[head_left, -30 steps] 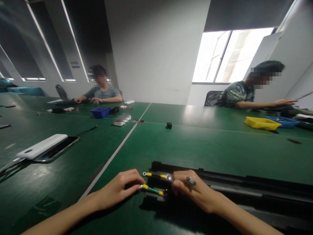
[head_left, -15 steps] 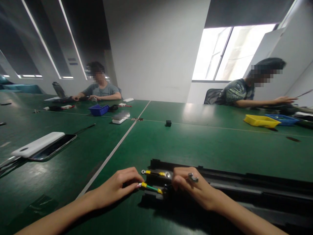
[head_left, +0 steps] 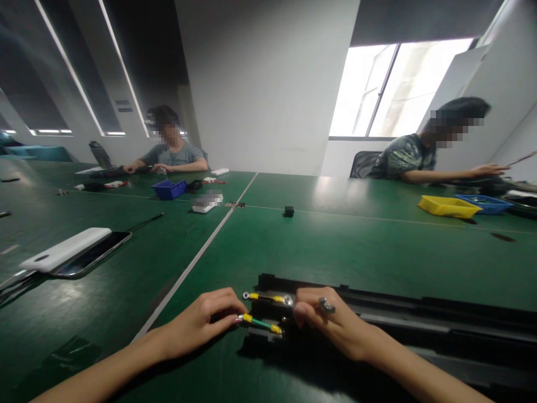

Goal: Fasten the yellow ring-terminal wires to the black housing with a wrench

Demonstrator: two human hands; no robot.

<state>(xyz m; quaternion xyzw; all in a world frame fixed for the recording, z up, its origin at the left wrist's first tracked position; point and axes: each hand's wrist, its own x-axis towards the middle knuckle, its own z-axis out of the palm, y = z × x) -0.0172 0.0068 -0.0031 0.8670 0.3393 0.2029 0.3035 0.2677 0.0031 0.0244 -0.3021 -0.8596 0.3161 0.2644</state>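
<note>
My left hand (head_left: pixel 220 310) pinches the near-left end of a short green wire (head_left: pixel 260 323) with yellow-sleeved terminals. The wire's other end lies on the end of a long black housing (head_left: pixel 398 310). A second short lead, dark with yellow sleeves (head_left: pixel 266 298), lies above it, its ring terminal poking past the housing's left end. Over that end my right hand (head_left: pixel 329 319) is closed around a wrench (head_left: pixel 326 306). Only the wrench's silver head shows above the knuckles; the rest is hidden by the fingers, as is the spot beneath them.
A white power bank (head_left: pixel 67 248) and a phone (head_left: pixel 94 254) lie on the green table to the left. A small black block (head_left: pixel 289 211) stands mid-table. Blue (head_left: pixel 170 189) and yellow (head_left: pixel 448 207) bins are farther back. Two people sit across the table.
My right hand has rolled slightly, and the wrench head has shifted a little left and down. The green wire's right terminal shows more now. My left hand stays in place.
</note>
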